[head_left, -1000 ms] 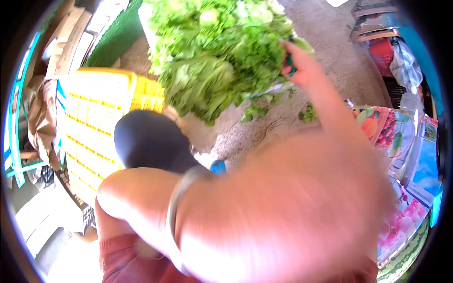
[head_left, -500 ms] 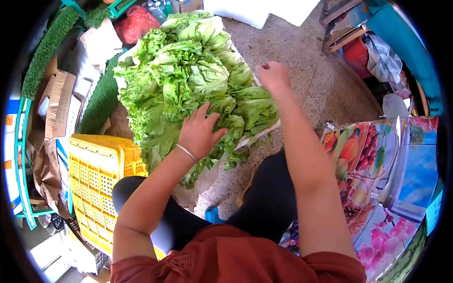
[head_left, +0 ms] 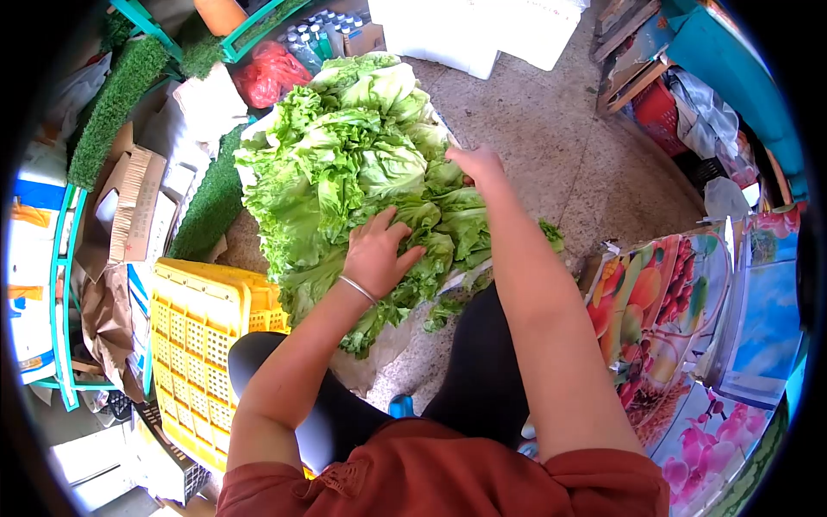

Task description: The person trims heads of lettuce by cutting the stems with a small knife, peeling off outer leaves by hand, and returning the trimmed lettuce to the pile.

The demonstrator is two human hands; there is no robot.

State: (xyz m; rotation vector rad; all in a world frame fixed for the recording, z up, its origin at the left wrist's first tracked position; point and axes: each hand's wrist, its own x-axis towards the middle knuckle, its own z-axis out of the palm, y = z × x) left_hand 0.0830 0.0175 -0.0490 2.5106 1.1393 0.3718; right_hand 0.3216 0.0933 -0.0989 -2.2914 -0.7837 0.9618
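A large heap of green leaf lettuce (head_left: 345,181) lies in front of me, with white edging (head_left: 448,127) showing along its right side. My left hand (head_left: 379,250), a bangle at its wrist, rests on the near lettuce leaves with fingers spread. At the heap's right edge is my right hand (head_left: 476,165), fingers curled in beside the leaves and the white edging. What those fingers hold, if anything, is hidden. Some leaves stick out to the right, past my right forearm. Translucent plastic (head_left: 366,366) hangs below the near end of the heap.
A yellow plastic crate (head_left: 202,345) stands at my left, near cardboard boxes (head_left: 133,207) and strips of artificial grass (head_left: 211,194). White foam boxes (head_left: 469,34) and a red plastic bag (head_left: 269,76) are beyond the heap. Fruit- and flower-printed boxes (head_left: 663,302) stand at my right.
My right hand has come left from above the floor onto the heap's right edge. The left hand stays on the lettuce. The whole view has shifted slightly.
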